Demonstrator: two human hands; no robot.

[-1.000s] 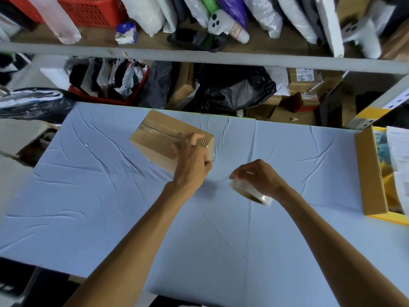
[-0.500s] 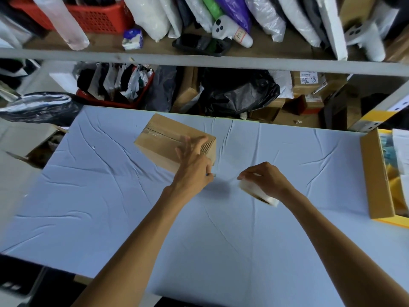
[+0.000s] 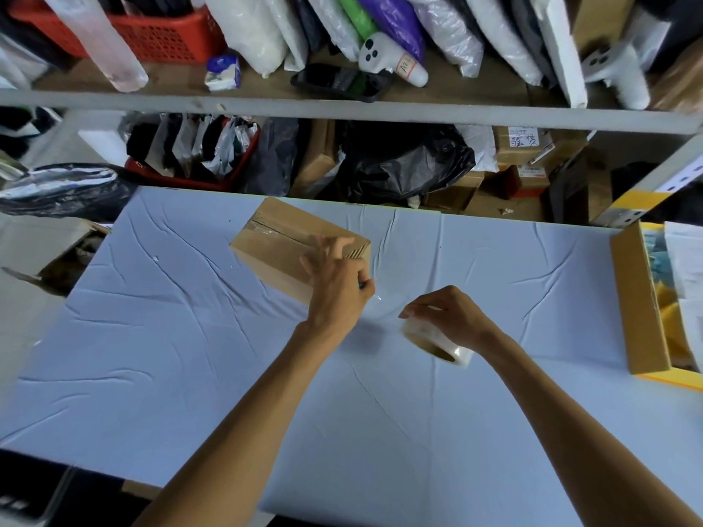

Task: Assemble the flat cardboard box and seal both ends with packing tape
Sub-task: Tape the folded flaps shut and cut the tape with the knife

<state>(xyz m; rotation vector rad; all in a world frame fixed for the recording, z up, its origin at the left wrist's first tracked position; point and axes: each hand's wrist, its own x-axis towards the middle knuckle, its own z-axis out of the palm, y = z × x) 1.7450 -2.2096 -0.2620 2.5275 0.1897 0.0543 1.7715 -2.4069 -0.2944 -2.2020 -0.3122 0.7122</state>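
The brown cardboard box (image 3: 274,247) lies assembled on the blue-covered table (image 3: 159,336), with clear tape along its top seam. My left hand (image 3: 336,287) lies over the box's near right end, fingers spread on the top and blurred; a small dark tip shows under the palm. My right hand (image 3: 452,315) grips a roll of clear packing tape (image 3: 437,342) just right of the box, close to the table surface. A faint shiny strip of tape (image 3: 376,298) seems to run from the roll towards the box end.
An open yellow-edged cardboard tray (image 3: 639,306) with papers stands at the table's right edge. Behind the table a metal shelf (image 3: 342,112) holds bags, boxes and a red basket (image 3: 159,36). Another open box (image 3: 64,256) sits on the floor to the left.
My left hand's fingers have shifted on the box's end. The right hand with the tape roll has stayed close by and dropped slightly towards me.
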